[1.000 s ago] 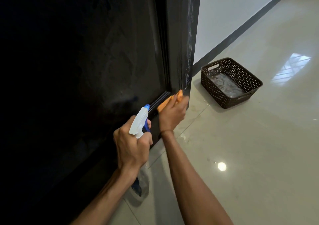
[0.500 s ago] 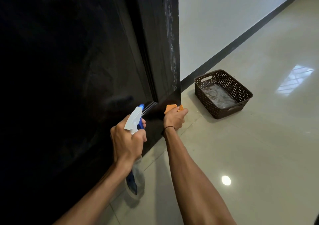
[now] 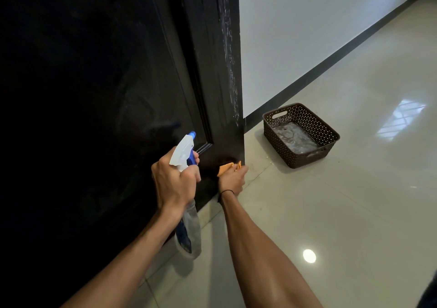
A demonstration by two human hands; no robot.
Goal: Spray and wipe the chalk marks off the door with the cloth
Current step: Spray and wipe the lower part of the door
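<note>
the orange cloth (image 3: 229, 167) is bunched under the fingers of the right hand (image 3: 233, 177), which presses it against the bottom corner of the dark door (image 3: 118, 95), just above the floor (image 3: 331, 213). above that hand, pale chalk marks (image 3: 228, 54) streak up the door's edge strip. to its left and slightly nearer the camera, the left hand (image 3: 173, 182) is wrapped around the neck of a spray bottle (image 3: 186, 213), a finger on the blue trigger, the white head aimed at the door panel and the clear body hanging below the wrist. a thin dark band (image 3: 225, 192) circles the right wrist. to the right of the right hand, apart from it, a brown perforated basket (image 3: 328, 142) sits on the glossy tiled floor near the white wall (image 3: 307, 36) and its dark skirting (image 3: 331, 57). nothing lies between the cloth and the door.
</note>
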